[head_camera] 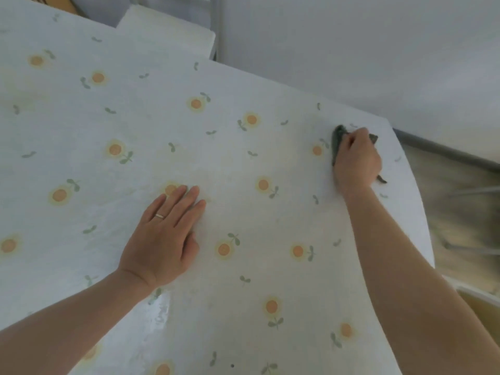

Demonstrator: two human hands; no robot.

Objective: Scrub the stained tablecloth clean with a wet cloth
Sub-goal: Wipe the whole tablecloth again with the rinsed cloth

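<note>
A white tablecloth (243, 163) printed with orange flowers and green leaves covers the table. My left hand (165, 236) lies flat on it near the middle, fingers straight, a ring on one finger. My right hand (357, 161) grips a dark green-grey cloth (337, 139) and presses it onto the tablecloth near the far right corner. Most of the cloth is hidden under the hand; its ends stick out on both sides. A shiny wet patch (162, 309) shows near my left forearm. A small dark speck (232, 365) sits near the bottom edge.
The table's right edge (422, 212) curves down past my right arm, with floor beyond it. A white wall (351, 50) rises behind the table. A white padded seat (167, 31) stands at the far edge. A pale box edge (479, 296) shows at the lower right.
</note>
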